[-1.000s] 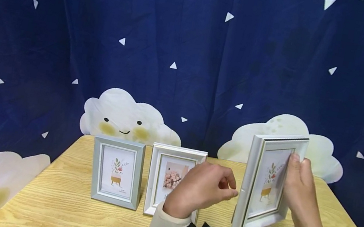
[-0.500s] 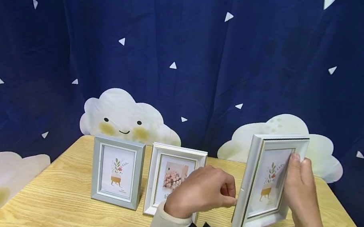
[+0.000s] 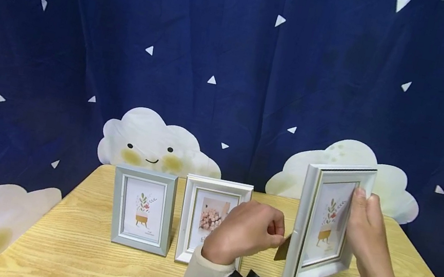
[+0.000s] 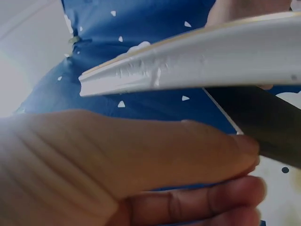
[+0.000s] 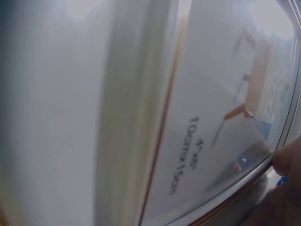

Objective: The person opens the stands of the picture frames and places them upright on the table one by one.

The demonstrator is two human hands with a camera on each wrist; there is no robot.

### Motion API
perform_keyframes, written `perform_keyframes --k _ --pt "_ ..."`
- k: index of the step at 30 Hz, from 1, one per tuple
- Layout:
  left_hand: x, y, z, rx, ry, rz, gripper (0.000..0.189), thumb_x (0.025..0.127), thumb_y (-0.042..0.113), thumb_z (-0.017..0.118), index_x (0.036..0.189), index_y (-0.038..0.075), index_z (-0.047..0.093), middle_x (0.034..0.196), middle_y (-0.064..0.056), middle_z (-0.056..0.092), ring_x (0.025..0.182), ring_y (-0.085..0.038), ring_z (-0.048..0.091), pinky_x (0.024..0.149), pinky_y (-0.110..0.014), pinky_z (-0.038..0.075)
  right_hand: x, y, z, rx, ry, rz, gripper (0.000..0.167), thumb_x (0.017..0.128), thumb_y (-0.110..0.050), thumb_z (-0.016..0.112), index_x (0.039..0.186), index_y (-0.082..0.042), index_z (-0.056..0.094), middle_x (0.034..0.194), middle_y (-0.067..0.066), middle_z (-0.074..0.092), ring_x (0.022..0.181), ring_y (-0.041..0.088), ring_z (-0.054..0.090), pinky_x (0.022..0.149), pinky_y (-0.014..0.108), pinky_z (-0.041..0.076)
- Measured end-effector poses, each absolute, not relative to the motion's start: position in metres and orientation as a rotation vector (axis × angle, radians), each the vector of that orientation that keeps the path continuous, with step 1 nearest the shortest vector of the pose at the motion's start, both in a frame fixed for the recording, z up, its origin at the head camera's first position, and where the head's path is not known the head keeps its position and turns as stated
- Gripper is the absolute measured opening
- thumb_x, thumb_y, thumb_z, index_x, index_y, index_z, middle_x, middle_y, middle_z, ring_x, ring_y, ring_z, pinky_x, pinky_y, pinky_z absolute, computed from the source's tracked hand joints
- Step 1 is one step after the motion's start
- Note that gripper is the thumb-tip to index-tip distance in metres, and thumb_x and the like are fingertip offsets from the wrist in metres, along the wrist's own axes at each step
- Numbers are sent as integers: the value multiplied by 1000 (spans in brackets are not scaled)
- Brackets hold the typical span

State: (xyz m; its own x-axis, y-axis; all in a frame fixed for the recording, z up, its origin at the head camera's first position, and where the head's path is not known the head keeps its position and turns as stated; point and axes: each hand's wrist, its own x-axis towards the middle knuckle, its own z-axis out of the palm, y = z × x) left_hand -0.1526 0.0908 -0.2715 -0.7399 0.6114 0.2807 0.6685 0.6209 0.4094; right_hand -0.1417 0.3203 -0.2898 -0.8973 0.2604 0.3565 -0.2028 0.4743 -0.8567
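Upright at the right of the head view is a white picture frame (image 3: pixel 329 226) with a potted-plant print, turned partly sideways. My right hand (image 3: pixel 370 244) grips it by its right side, thumb on the front. Behind it, a dark brown stand leg (image 3: pixel 281 250) sticks out to the left. The left hand (image 3: pixel 247 232) pinches the edge of that leg between thumb and fingers. In the left wrist view the leg (image 4: pixel 270 122) angles away from the frame's white side (image 4: pixel 188 63). The right wrist view shows the print close up, with "10cmx15cm" on it.
A grey-blue picture frame (image 3: pixel 142 208) and a second white picture frame (image 3: pixel 187 216) with a flower print stand on the wooden table (image 3: pixel 92 264) to the left. The left hand partly covers the second one. A navy curtain (image 3: pixel 244 38) with clouds hangs behind.
My left fingers have reached the frame's back edge and drawn the stand leg out to the left, away from the back. The right hand and the frame have stayed in place.
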Motion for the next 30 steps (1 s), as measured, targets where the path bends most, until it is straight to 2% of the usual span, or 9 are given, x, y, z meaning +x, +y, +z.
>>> perform_keyframes --k 2,9,14,19,25,30 --pt "-155 91 -273 -1059 -2722 -782 16 81 17 73 69 22 65 63 18 55 61 2 49 57 -16 37 -142 320 -290 -43 -2277 1425 52 103 -46 14 124 -3 34 110 17 42 99 25 42 78 42 31" --pt "-161 91 -279 -965 -2679 -771 16 79 13 72 68 22 66 62 18 55 62 1 49 60 -17 39 -141 321 -290 -52 -2292 1414 49 102 -48 14 119 -8 37 106 17 44 93 25 45 75 40 34" --pt "-164 95 -282 -868 -2654 -762 8 80 13 72 79 22 71 65 16 58 66 -5 52 56 -19 38 -142 321 -290 -51 -2260 1411 47 103 -44 17 114 -4 38 106 17 43 92 25 42 74 40 31" --pt "-167 98 -285 -763 -2646 -767 7 82 17 73 87 21 72 64 14 59 65 -7 54 53 -22 39 -141 320 -290 -20 -2279 1415 48 103 -45 15 122 -6 36 110 17 44 97 23 44 77 40 33" --pt "-172 100 -289 -706 -2596 -746 4 83 20 73 87 20 72 62 15 58 62 -8 56 51 -22 39 -141 320 -289 -8 -2312 1423 51 101 -50 14 123 -10 36 111 17 44 97 25 46 76 40 35" --pt "-173 101 -289 -701 -2555 -797 7 87 24 68 84 19 71 62 13 59 59 -6 54 51 -21 37 -142 321 -290 -3 -2309 1421 52 102 -48 14 125 -6 34 113 17 44 98 24 46 77 40 34"
